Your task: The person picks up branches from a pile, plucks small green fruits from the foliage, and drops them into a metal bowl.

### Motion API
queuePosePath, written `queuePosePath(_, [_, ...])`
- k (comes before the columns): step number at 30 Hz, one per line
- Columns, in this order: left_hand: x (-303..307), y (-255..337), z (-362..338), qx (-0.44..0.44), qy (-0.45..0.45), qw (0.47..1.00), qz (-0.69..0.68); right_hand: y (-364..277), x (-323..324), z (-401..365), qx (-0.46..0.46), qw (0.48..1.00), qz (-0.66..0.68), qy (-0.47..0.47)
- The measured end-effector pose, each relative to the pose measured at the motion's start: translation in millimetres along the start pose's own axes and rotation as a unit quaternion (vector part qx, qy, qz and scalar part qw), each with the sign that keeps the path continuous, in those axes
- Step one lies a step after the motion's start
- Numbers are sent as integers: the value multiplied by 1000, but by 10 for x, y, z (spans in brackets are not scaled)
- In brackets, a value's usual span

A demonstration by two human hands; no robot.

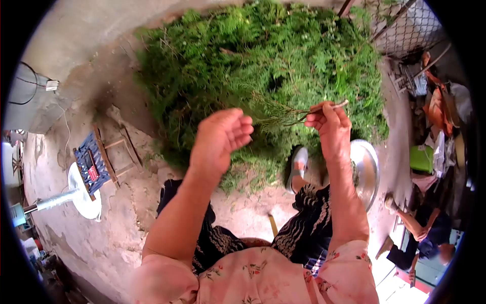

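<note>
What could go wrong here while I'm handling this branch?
The bare stem of the branch sticks out past your right hand, so it might poke or scratch your bare skin. The big pile of greenery comes right up to your shoe, so loose sprigs could catch your foot or make you slip when you stand. And the metal basin sits close by on your right, so a careless turn may knock it.

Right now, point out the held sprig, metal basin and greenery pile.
Held sprig [342,104], head view, pale end of its stem.
Metal basin [369,175], head view, inner surface.
Greenery pile [243,55], head view, upper middle of the foliage.
</note>
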State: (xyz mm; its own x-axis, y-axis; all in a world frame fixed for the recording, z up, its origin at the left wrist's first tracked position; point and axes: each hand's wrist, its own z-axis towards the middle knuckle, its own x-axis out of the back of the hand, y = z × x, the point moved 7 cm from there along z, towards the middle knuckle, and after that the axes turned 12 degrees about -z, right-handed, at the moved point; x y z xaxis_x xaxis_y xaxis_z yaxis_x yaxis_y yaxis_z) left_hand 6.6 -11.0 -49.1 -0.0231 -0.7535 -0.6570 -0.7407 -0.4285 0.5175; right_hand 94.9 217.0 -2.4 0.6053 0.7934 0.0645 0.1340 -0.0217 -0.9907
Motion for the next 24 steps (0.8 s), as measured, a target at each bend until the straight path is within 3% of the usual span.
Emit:
queuePosePath(3, [-72, -203, 13, 91, 34, 995, -18, -380, -295, -295, 141, 986, -83, 27])
queuePosePath(4, [-96, -151, 10, 80, 36, 996, -16, -529, -447, -456, 215, 967, -137, 15])
queuePosePath(5, [-156, -113, 6, 80, 5, 995, -62, -630, -571, -605, 285, 940, -188, 7])
queuePosePath(6, [-216, -68, 6, 81, -28, 990, -108, -642, -703, -715, 392, 877, -277, -6])
queuePosePath(7, [-208, -35, 40, 76, -26, 991, -104, -650, -853, -821, 451, 834, -312, -69])
queuePosePath(9, [-350, 112, 97, 13, -156, 976, -149, -500, -1013, -974, 434, 853, -254, -140])
queuePosePath(10, [-382, 218, 49, -39, -154, 981, -116, -482, -1022, -1013, 437, 853, -249, -142])
queuePosePath(15, [-258, 381, 66, -91, -106, 983, -122, -428, -1076, -1140, 450, 839, -237, -194])
queuePosePath(17, [-198, 487, 51, -150, -71, 980, -111, -404, -1063, -1163, 452, 835, -239, -203])
queuePosePath(19, [-185, 571, 34, -176, -84, 975, -103, -358, -1076, -1193, 434, 833, -245, -240])
queuePosePath(21, [-123, 662, 38, -232, -66, 970, -29, -330, -1067, -1190, 427, 834, -244, -251])
queuePosePath(24, [-202, 685, -12, -218, -86, 969, -72, -276, -1037, -1178, 426, 824, -261, -265])
